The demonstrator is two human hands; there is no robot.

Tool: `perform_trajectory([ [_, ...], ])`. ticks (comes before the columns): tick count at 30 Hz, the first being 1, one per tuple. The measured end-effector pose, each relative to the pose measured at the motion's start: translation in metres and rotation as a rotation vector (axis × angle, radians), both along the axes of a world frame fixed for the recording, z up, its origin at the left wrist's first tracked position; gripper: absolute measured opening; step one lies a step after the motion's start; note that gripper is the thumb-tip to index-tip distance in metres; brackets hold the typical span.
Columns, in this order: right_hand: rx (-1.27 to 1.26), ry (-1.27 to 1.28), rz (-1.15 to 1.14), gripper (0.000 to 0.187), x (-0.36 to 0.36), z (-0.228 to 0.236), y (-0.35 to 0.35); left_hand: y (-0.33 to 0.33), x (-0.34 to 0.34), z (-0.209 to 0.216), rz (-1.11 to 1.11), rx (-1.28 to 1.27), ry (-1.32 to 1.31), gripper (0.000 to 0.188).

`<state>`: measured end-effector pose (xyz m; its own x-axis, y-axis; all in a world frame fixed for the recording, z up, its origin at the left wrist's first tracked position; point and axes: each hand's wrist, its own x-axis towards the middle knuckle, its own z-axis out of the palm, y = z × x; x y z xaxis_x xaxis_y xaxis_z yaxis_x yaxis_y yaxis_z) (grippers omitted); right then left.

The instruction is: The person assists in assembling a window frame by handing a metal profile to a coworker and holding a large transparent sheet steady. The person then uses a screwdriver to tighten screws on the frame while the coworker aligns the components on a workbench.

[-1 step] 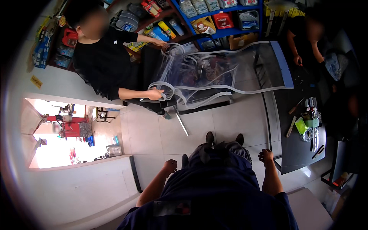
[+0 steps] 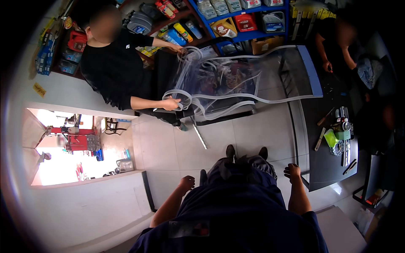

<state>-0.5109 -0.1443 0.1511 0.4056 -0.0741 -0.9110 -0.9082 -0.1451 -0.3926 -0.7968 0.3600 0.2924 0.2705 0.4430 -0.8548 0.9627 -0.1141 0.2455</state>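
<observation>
My left hand (image 2: 186,182) hangs beside my body, its fingers loosely bent and nothing seen in it. On the other side my right hand (image 2: 292,171) hangs near the corner of a dark table, fingers slightly apart and holding nothing. Both are away from the clear plastic sheet (image 2: 270,80) ahead of me. White edging strips (image 2: 278,100) run along its long sides, and a blue band (image 2: 309,71) borders its right end. A person in black (image 2: 112,69) grips looped edging at the sheet's left end with both hands.
The dark table (image 2: 318,168) at right bears a scraper (image 2: 320,139), a screwdriver (image 2: 325,117), a bright green item (image 2: 331,138) and jars. A metal strip (image 2: 199,133) points toward me. Shelves of bottles (image 2: 247,23) stand behind. Another person (image 2: 337,42) is at far right.
</observation>
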Motion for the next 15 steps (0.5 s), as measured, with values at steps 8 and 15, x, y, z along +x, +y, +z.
perform_trajectory([
  [8,-0.020,0.040,0.004,0.030,-0.020,-0.001,0.012,0.009,-0.007,-0.006,-0.033,-0.003,-0.053,0.022],
  [15,-0.009,0.033,0.005,0.029,-0.036,0.001,0.006,0.035,-0.028,-0.046,0.046,-0.158,-0.190,0.022],
])
